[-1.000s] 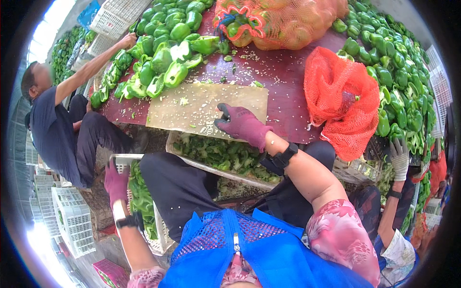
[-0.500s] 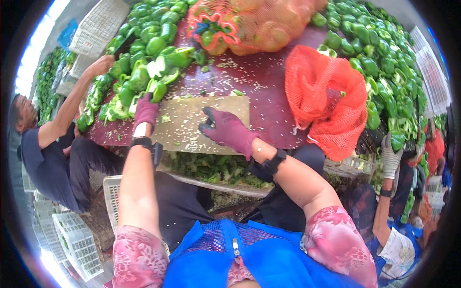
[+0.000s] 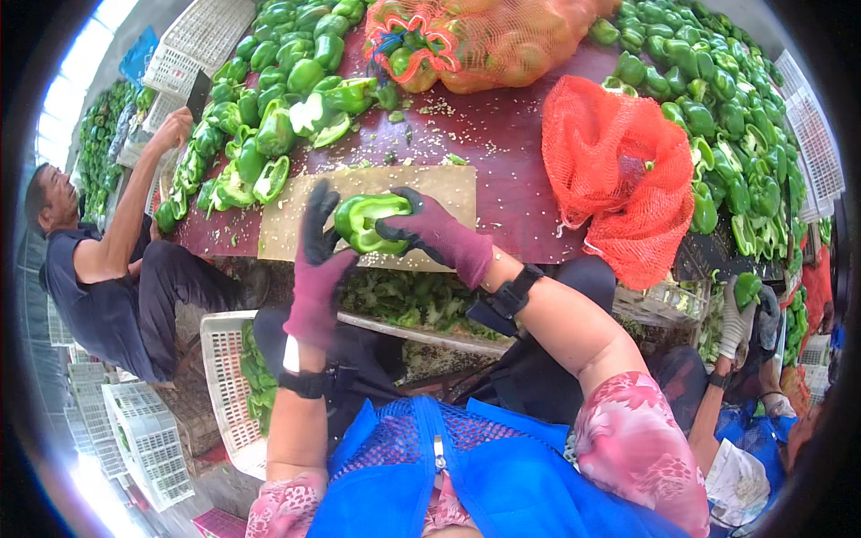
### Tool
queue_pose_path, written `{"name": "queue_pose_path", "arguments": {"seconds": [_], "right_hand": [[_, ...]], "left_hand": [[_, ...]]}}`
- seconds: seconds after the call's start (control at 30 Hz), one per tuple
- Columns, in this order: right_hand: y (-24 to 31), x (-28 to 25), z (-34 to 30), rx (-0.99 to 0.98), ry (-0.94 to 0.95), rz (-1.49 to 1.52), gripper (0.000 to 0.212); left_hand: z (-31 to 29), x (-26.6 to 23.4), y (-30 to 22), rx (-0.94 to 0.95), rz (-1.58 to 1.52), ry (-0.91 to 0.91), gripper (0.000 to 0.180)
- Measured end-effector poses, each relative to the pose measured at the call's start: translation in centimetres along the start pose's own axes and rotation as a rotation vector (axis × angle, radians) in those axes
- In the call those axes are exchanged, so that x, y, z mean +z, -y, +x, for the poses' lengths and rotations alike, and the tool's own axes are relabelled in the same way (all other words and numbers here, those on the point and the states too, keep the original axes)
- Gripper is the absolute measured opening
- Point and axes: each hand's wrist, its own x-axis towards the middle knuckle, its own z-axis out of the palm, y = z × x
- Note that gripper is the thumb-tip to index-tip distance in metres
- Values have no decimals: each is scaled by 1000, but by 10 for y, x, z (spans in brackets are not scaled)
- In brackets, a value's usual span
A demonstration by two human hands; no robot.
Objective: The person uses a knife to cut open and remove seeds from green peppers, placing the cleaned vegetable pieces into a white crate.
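Observation:
A green bell pepper [image 3: 365, 221], cut open with its pale hollow inside showing, is held above a tan board [image 3: 439, 190]. My right hand [image 3: 441, 235], in a maroon glove with dark fingertips, grips the pepper from its right side. At the pepper's left edge is my left hand [image 3: 320, 269], gloved the same way, with its fingers stretched up and apart; whether its thumb touches the pepper is hard to tell. Pale seeds lie scattered over the board. Just beyond it lies a pile of cut and whole green peppers [image 3: 269, 134].
A full orange mesh sack [image 3: 502, 45] sits at the back, and an empty-looking red mesh bag [image 3: 619, 170] lies on the right. Below my left arm stands a white crate [image 3: 224, 377]. A person [image 3: 99, 260] works at left; another's gloved hand [image 3: 737, 318] holds a pepper at right.
My left hand has come back from the pile toward the board. A cut pepper is now in my right hand, which was empty over the board before.

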Motion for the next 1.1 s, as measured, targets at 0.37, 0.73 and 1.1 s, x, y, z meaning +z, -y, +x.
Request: {"name": "queue_pose_path", "arguments": {"seconds": [0.37,0.73,1.1], "right_hand": [[1,18,-9,-132,-320,-671,69],[-1,29,-12,-120,-413,-530,56],[-23,17,-1,-135,-224,-381,60]], "left_hand": [[-10,27,39,57,468,-252,61],[-2,10,36,-69,443,-297,41],[-5,-7,23,-459,-249,-265,30]]}}
